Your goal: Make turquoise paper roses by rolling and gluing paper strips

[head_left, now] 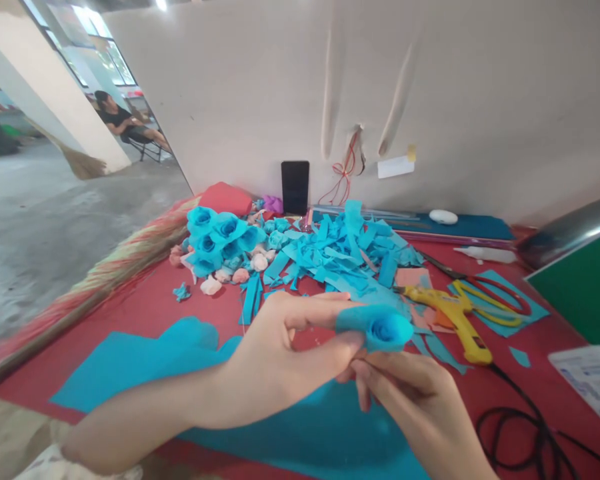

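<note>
Your left hand (290,350) gripped the blue paper rose (384,329) between thumb and fingers, its coiled opening just past your left fingertips. Your right hand (415,390) was closed on it too, thumb and fingertips pinching at the base, below your left thumb; whether a stem sat between them was too small to tell. Beneath both hands lay a large blue sheet (275,437) on the red tabletop (153,290). Beyond your hands spread a heap of blue strips (330,250), with a cluster of blue paper flowers (220,240) to its left. Beyond and right of your right hand lay a yellow glue gun (453,312), its black cord (523,387) looping beside your right wrist
</note>
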Available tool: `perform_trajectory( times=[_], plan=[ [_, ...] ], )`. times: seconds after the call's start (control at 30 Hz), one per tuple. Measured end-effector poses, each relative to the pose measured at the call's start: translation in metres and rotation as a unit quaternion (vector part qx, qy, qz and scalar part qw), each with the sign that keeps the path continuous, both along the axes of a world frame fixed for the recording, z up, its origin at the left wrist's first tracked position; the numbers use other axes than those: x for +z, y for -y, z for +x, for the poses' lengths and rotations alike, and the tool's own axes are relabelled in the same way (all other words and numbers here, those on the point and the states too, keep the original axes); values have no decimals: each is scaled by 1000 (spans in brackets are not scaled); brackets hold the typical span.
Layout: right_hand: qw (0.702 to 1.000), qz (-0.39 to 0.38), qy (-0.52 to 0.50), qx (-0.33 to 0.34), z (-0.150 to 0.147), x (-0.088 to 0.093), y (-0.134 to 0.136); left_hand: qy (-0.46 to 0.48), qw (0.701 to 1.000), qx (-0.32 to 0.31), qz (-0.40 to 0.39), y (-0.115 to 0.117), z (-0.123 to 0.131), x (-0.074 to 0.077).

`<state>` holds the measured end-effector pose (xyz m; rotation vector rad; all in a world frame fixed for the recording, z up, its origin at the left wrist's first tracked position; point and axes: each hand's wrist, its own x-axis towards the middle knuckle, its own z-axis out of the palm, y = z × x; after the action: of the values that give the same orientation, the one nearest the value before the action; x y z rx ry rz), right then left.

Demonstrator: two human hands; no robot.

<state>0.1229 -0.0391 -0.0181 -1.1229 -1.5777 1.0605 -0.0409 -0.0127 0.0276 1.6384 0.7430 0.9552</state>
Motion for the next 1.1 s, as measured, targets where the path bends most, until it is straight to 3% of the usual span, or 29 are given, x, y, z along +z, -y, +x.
perform_trajectory(
  times=[0.43, 0.57, 0.83, 0.97, 1.1],
  plan=[
    [999, -28, -9, 33, 2, -10, 2, -106, 994, 5, 0, -3, 0, 7],
    [998, -23, -10, 49, 3, -12, 1, -90, 996, 21, 8, -2, 1, 6],
    [997, -68, -27, -3, 0, 4, 5, -66, 996, -8, -58, -8, 4, 2],
    [991, -116, -52, -30, -1, 9, 10, -89, 995, -16, -33, -9, 5, -2],
    [994, -101, -32, -19, 2, 7, 7, -118, 993, -18, 11, -9, 5, -4]
  ],
)
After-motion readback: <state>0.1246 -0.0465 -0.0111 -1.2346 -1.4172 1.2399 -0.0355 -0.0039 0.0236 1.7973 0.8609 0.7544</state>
